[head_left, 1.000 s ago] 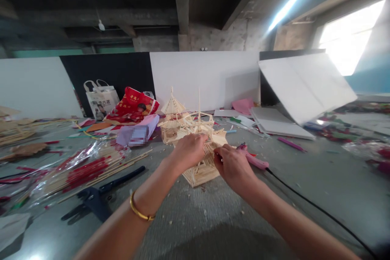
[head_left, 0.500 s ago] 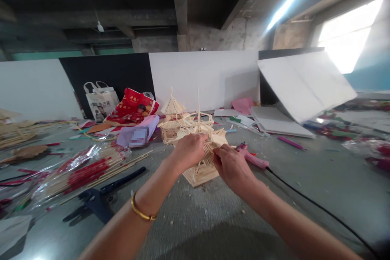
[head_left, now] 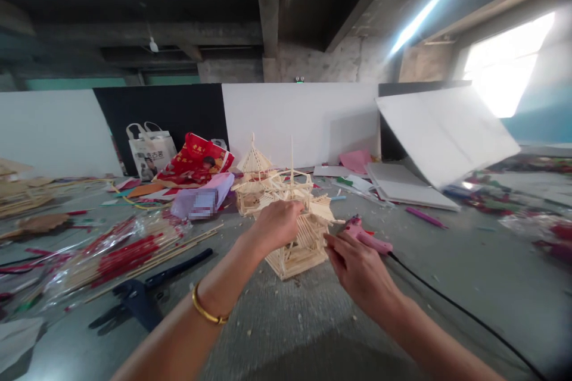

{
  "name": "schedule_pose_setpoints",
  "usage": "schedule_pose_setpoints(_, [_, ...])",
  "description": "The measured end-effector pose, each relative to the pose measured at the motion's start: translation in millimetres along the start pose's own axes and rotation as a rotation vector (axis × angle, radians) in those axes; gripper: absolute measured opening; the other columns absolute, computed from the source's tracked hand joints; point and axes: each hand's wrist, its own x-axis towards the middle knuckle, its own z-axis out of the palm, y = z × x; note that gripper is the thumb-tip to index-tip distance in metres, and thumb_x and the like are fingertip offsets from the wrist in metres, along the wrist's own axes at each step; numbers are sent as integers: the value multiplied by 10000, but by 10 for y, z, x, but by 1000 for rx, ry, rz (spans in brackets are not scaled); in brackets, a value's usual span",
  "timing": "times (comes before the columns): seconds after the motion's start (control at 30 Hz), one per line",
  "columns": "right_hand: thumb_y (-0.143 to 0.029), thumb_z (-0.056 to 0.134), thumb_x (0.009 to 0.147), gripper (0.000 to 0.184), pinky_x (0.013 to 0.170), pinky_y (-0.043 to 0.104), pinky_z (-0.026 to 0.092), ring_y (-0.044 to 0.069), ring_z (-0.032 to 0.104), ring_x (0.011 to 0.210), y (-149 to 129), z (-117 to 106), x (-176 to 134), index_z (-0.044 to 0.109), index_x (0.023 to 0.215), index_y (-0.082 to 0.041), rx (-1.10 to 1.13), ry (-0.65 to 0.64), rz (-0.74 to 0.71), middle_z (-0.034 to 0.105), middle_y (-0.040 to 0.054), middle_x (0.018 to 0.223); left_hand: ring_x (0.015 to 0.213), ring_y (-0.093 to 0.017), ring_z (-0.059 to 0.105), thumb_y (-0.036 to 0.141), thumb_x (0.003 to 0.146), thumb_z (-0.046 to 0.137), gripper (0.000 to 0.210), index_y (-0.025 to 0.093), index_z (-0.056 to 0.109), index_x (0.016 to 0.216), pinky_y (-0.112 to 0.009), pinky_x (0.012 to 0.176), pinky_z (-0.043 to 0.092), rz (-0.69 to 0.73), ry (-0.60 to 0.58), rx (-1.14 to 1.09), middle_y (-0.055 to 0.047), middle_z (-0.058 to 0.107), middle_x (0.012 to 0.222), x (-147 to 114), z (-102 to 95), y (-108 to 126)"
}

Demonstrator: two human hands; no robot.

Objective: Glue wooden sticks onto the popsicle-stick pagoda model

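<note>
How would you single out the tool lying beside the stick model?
Start at the stick pavilion model that the left hand steadies mid-table. Just right of it, behind the right hand, lies the pink glue gun. Only it trails a black cord.

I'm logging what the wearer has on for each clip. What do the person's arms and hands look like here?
Both arms are bare to the frame edge, with no sleeves and no gloves. The left hand has a thin, plain gold bangle around its wrist. The right hand and its forearm carry nothing visible: no watch, ring or band.

Matt pale wooden-stick model pavilion (head_left: 297, 238)
</note>
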Motion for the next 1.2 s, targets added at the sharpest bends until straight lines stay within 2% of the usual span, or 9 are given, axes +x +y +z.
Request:
schedule_pose_setpoints(0.17, [-140, 395, 841, 250, 681, 286, 446, 169, 585, 759, -54, 91, 91, 568, 1021, -155, 16, -39, -14, 607, 62, 892, 779, -204, 619, 145, 806, 356, 242, 189, 588, 863, -278, 615, 403, 4, -16, 8, -81, 675, 817, 13, -5, 1])
schedule_pose_setpoints(0.33, [-105, 357, 840, 244, 638, 258, 424, 149, 571, 717, -54, 112, 131, 572, 937, -168, 29, -57, -28, 600, 46, 867, 859, -207, 612, 116, 798, 353, 305, 195, 572, 995, -300, 678, 421, 12, -22, -4, -87, 672, 943, 14, 26, -25])
schedule_pose_setpoints(0.47, [-82, 359, 820, 237, 649, 248, 419, 146, 564, 735, -21, 131, 128, 559, 911, -170, 39, -70, -63, 591, 40, 870, 877, -215, 610, 113, 804, 349, 325, 187, 564, 1036, -310, 696, 428, 9, -17, -15, -102, 668, 964, 11, 34, -29])
schedule_pose_setpoints(0.7, [-90, 365, 818, 234, 643, 268, 428, 165, 569, 747, 27, 189, 134, 550, 927, -182, 33, -70, -84, 593, 43, 883, 837, -230, 627, 136, 801, 361, 283, 196, 599, 942, -305, 639, 441, 7, -7, -20, -89, 685, 910, 21, 27, -22])
schedule_pose_setpoints(0.87, [-122, 391, 833, 225, 654, 321, 458, 206, 586, 778, 6, 175, 109, 549, 988, -166, 12, -46, -51, 602, 70, 917, 862, -214, 629, 115, 798, 360, 346, 205, 550, 1073, -309, 690, 453, -17, 38, -34, -87, 675, 982, -25, -43, 17])
schedule_pose_setpoints(1.0, [-133, 417, 833, 230, 673, 334, 471, 206, 586, 800, -20, 131, 63, 535, 1026, -169, 17, -18, -45, 603, 62, 921, 960, -173, 587, 152, 838, 333, 350, 223, 497, 1140, -293, 792, 427, -35, 132, -74, -60, 636, 1079, -257, -241, 80])
schedule_pose_setpoints(1.1, [-146, 405, 849, 255, 717, 333, 470, 194, 579, 846, -19, 91, -4, 515, 1078, -165, 25, 44, -82, 597, 72, 968, 896, -133, 587, 219, 855, 345, 285, 233, 520, 1080, -255, 768, 413, -108, 246, -138, -21, 647, 1019, -558, -348, 47])
schedule_pose_setpoints(1.13, [-147, 406, 852, 259, 731, 323, 467, 184, 577, 855, -14, 78, -28, 511, 1087, -165, 28, 85, -110, 596, 73, 977, 823, -131, 595, 246, 854, 350, 255, 232, 546, 1018, -254, 721, 414, -172, 244, -123, -12, 660, 944, -663, -346, 12])
schedule_pose_setpoints(1.2, [-142, 424, 847, 257, 740, 293, 463, 164, 574, 862, -4, 54, -68, 513, 1086, -168, 33, 175, -173, 601, 68, 965, 691, -143, 593, 294, 840, 359, 233, 228, 580, 875, -263, 627, 397, -332, 116, -45, -2, 662, 773, -850, -267, -89])
